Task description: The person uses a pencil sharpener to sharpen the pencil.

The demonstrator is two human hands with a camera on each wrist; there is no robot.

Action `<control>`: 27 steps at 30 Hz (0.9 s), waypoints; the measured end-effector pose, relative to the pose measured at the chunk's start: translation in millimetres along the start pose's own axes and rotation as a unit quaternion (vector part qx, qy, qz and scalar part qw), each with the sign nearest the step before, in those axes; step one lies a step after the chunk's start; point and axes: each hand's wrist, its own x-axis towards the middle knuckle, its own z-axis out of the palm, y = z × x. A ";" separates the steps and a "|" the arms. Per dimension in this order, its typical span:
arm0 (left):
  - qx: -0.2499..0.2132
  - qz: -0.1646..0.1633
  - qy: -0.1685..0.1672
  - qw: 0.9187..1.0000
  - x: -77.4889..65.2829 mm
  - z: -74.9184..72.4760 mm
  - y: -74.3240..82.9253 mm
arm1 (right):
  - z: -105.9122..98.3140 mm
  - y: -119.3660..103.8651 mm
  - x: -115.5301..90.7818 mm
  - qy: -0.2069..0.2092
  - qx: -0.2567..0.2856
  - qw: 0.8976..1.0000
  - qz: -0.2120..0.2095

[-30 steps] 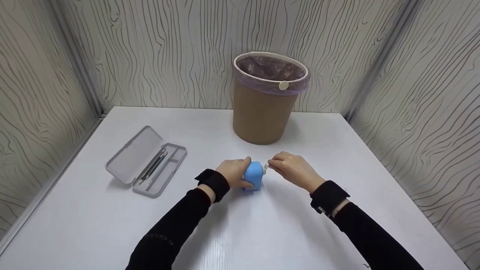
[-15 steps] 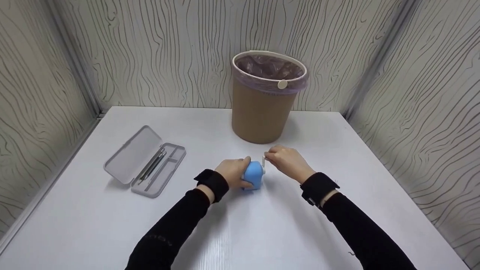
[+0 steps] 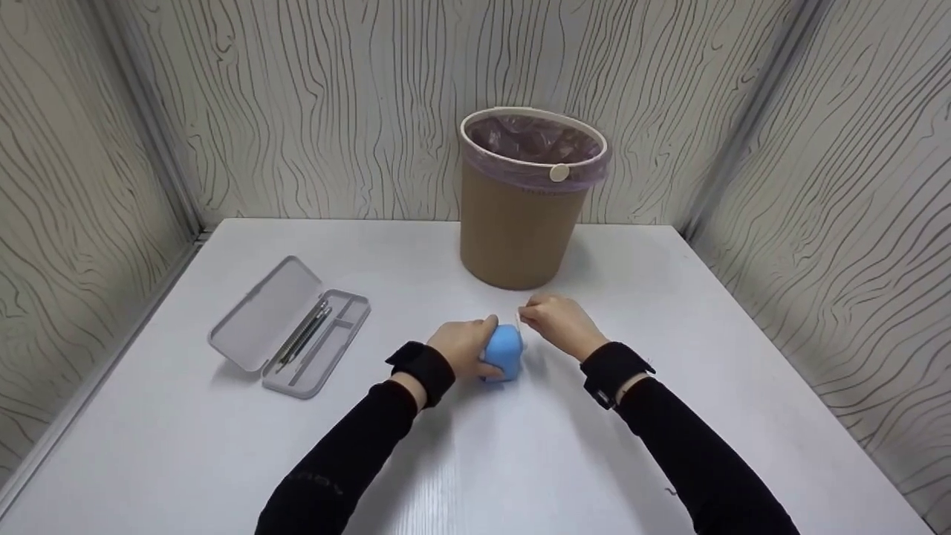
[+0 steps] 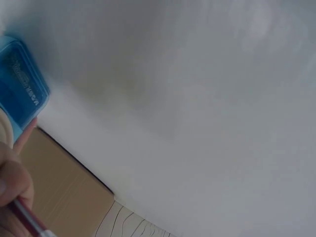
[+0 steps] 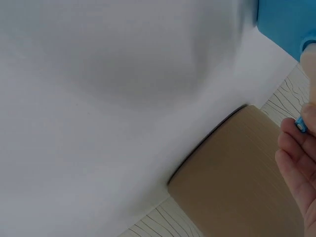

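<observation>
On the white table, a blue hand-crank pencil sharpener [image 3: 503, 352] is gripped by my left hand [image 3: 462, 348], thumb over its top. In the left wrist view, the sharpener's clear blue tray [image 4: 22, 84] faces the camera, and a dark red pencil [image 4: 27, 217] with a pale end sticks out from under my fingers. My right hand [image 3: 559, 322] pinches the white crank handle [image 3: 518, 321] on the sharpener's right side. The right wrist view has the blue sharpener body, the crank arm [image 5: 310, 69] and a small blue knob [image 5: 300, 124] at my fingers.
Behind the hands stands a brown bin [image 3: 516, 230] with a purple liner bag. To the left lies an opened grey pencil case [image 3: 316, 349] with several pencils [image 3: 304, 334] in it. Wood-patterned panels [image 3: 334, 111] enclose the table at the back and sides.
My right hand has moved up and left, bringing the crank handle from pointing out to the right to nearly upright. The left hand and the sharpener have stayed in place.
</observation>
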 end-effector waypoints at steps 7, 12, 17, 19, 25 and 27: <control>-0.009 -0.008 -0.006 1.000 -1.0 0.3 -0.2 | 22.7 -2.9 -5.0 -0.036 0.016 0.999 0.002; -0.017 -0.010 0.001 1.000 -0.5 0.9 1.5 | 35.0 -4.9 -20.0 -0.024 0.050 0.998 0.019; -0.023 -0.011 0.005 1.000 0.3 3.0 3.3 | 36.4 -6.9 -30.6 -0.022 0.046 0.999 0.007; -0.024 -0.013 0.003 1.000 0.5 2.8 3.6 | 35.6 -7.9 -34.1 -0.026 0.044 0.999 -0.003; -0.026 -0.022 -0.002 0.999 0.3 0.4 3.6 | 33.4 -10.5 -42.0 -0.022 0.037 0.998 -0.038; -0.028 -0.025 -0.002 0.999 0.2 -0.2 3.6 | 32.7 -11.5 -43.7 -0.016 0.031 0.998 -0.052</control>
